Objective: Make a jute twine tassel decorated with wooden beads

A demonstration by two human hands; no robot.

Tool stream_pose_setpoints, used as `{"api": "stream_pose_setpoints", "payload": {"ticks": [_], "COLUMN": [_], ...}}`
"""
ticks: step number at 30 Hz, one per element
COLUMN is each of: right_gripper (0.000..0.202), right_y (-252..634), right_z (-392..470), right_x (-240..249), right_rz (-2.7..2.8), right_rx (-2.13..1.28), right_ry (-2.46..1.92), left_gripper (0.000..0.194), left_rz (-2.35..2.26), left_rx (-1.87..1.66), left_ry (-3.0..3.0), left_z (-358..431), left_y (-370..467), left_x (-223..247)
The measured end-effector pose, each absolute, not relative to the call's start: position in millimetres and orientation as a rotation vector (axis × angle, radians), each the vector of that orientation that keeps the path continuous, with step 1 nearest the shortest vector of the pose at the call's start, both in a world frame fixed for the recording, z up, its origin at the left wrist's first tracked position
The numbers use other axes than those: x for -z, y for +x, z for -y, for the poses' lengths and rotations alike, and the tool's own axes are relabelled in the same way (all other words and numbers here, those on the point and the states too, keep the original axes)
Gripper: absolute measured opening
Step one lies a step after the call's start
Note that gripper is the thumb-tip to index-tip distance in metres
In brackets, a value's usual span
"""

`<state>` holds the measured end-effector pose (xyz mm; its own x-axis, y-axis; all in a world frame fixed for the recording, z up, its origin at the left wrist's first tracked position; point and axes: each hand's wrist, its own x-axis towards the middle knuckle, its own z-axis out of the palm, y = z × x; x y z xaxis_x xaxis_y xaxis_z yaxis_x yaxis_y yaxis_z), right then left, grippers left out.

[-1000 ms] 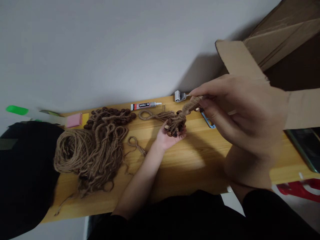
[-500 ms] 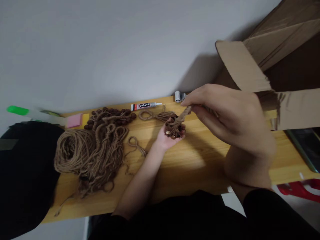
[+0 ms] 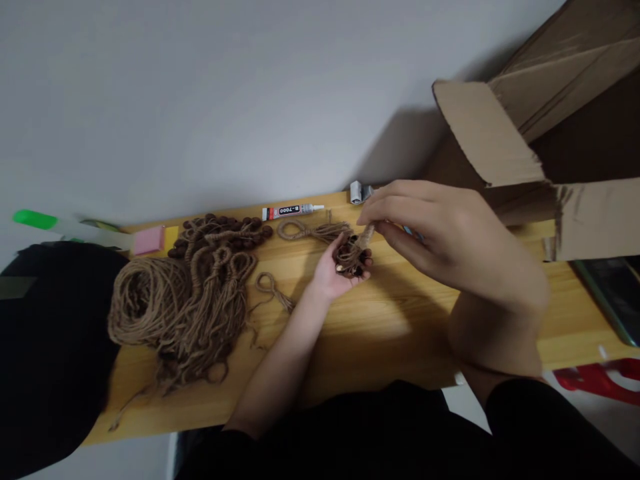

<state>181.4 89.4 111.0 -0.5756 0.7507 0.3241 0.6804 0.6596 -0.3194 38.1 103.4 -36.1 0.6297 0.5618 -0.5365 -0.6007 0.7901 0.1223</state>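
My left hand (image 3: 332, 279) is cupped, palm up, beneath the dark brown beads of a beaded cord bundle (image 3: 354, 256). Above it, my right hand (image 3: 455, 247) pinches the wrapped top of that same bundle between thumb and fingers. Cords spread down from the pinch to the beads in the left palm. Behind the left hand lies a looped cord tassel (image 3: 310, 231), and a smaller cord loop (image 3: 273, 287) rests left of my forearm.
To the left are a coil of brown cord (image 3: 145, 307), a heap of cords (image 3: 215, 313) and beaded cords (image 3: 220, 233). A B-7000 glue tube (image 3: 293, 212) and a pink pad (image 3: 149, 240) lie along the wall. An open cardboard box (image 3: 595, 220) stands at right.
My right hand has lowered slightly, bringing the wrapped top down nearer the left palm. The cords and beads have shifted in my left hand, which stays in place.
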Motion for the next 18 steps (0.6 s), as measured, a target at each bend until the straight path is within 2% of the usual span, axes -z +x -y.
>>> {"api": "stream_pose_setpoints", "payload": {"ticks": [18], "right_gripper": [0.024], "right_y": [184.4], "right_z": [-85.8], "right_x": [-113.7], "right_rz": [2.404], "right_rx": [-0.155], "right_ry": [-1.098], "left_gripper": [0.043], "left_rz": [-0.597], "left_rx": [-0.674], "left_ry": [-0.068], "left_z": [-103.5], "left_y": [37.6], "left_x": [38.8]}}
